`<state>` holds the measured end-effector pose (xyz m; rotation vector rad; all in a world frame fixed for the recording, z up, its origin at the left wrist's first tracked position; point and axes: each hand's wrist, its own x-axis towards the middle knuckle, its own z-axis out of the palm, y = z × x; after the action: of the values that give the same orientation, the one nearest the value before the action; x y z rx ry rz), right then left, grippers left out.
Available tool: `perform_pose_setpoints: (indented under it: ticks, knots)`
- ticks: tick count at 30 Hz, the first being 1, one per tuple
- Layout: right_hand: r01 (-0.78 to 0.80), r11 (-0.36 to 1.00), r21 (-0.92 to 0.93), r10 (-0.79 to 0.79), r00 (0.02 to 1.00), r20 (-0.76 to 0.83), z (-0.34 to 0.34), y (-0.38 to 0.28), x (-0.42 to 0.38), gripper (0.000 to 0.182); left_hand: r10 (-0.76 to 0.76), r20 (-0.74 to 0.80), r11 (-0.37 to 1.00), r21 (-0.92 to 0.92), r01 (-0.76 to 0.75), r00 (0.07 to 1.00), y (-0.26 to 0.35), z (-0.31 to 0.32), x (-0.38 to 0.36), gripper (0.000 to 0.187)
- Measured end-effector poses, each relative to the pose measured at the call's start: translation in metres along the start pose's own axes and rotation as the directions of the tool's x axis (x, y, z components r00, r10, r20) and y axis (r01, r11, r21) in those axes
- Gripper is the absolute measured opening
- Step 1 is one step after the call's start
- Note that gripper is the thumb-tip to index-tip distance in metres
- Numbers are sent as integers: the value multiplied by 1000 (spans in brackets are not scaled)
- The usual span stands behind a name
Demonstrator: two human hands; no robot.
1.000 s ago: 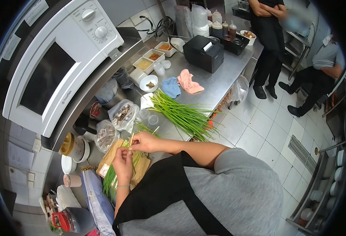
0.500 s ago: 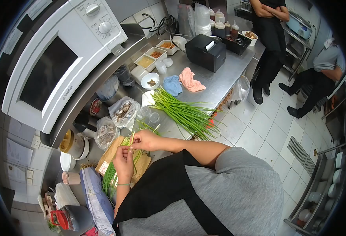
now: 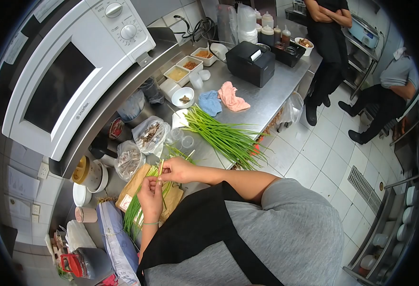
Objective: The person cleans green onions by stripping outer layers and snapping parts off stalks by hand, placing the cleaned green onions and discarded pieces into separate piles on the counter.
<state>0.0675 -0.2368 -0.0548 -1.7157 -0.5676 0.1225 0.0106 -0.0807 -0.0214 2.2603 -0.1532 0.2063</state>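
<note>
My left hand (image 3: 151, 196), with a thin green band at the wrist, is closed in a pinch on a spring onion (image 3: 161, 168). My right hand (image 3: 180, 170) meets it there, its fingers also pinched on the same pale stalk. Below them, more spring onions (image 3: 134, 212) lie over a brown paper bag (image 3: 172, 199) with a white label. A larger bunch of long spring onions (image 3: 219, 136) is spread on the steel counter (image 3: 266, 102), beyond my right forearm. My fingers partly hide the held stalk.
A white microwave (image 3: 71, 81) stands on a shelf at left. Plastic bags of food (image 3: 151, 136), a white bowl (image 3: 183, 97), blue (image 3: 210, 103) and pink cloths (image 3: 232, 97) and a black printer (image 3: 250, 64) are on the counter. Two people (image 3: 327, 47) (image 3: 386, 95) are at upper right.
Both hands stay almost in place with the stalk between them. The whole view has shifted very slightly.
</note>
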Motion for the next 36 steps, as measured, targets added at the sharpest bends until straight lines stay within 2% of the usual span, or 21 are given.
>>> perform_pose_setpoints:
  ticks: [4,10,12,14,16,18,21,24,27,30,33,36]
  knots:
    - [14,999,-33,-14,1000,2,1,2,1,20,2,-4,1000,1,-2,1000,-3,0,1,6]
    - [67,997,29,-67,998,-4,3,15,7,19,57,-36,998,1,-57,998,-6,-3,3,5]
    - [93,996,-8,-92,994,55,-4,12,10,17,75,-58,989,132,-66,996,-11,-9,7,8]
    - [13,965,261,-30,998,63,-1,9,16,16,68,-94,998,19,-67,993,-3,-14,7,9]
    - [-97,920,380,53,991,124,-2,3,20,14,-9,-85,968,-250,-12,996,-11,-13,11,6]
    - [-198,855,480,115,974,197,-3,1,24,15,-54,-86,977,-212,35,995,-7,-18,10,6]
    - [-258,836,485,182,963,198,3,-9,24,14,-86,-129,989,-133,69,988,-9,-20,5,6]
    - [-205,893,401,140,973,185,12,0,28,14,-26,-169,996,-90,11,985,-14,-19,1,8]
    - [-197,911,362,111,963,246,12,11,34,15,-116,-149,987,-125,97,982,-21,-21,1,10]
    - [-248,884,396,148,953,266,14,8,36,15,-119,-148,990,-89,107,982,-23,-21,1,9]
    - [-222,915,336,135,955,263,15,13,39,13,-60,-182,998,16,64,982,-24,-20,4,8]
    - [-238,951,196,168,933,319,6,7,39,11,96,-246,970,242,-35,964,-29,-25,5,8]
